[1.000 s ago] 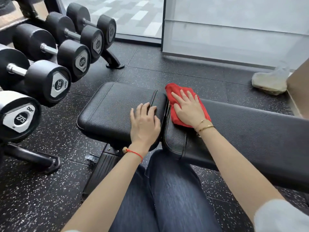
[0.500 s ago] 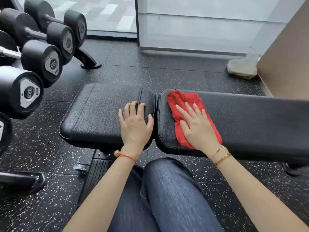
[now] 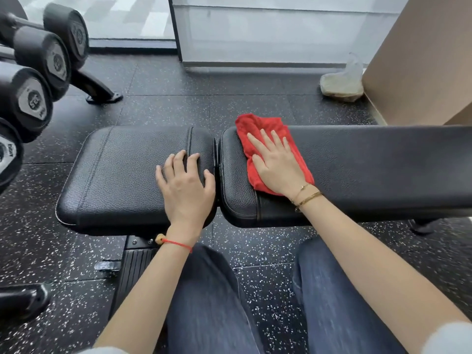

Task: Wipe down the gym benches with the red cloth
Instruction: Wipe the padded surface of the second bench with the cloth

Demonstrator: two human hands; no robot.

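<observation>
The right hand (image 3: 277,166) presses flat, straight fingers on the soft, limp cloth (image 3: 258,129), best pinned by palm; the left hand (image 3: 185,185) braces the bench (image 3: 115,175), fingers slightly curled.

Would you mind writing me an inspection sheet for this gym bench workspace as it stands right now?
Surface: black bench in two pads, seat pad and long pad, with a narrow gap between them.
Job's things: red cloth lies flat on the long pad near the gap.
Clutter: a plastic bag on the floor by the wall.
Grippers: right hand presses flat on the cloth; left hand rests on the seat pad, fingers slightly bent.
Cables: nothing seen.
Surroundings: dumbbell rack at left, speckled rubber floor, glass partition behind.
</observation>
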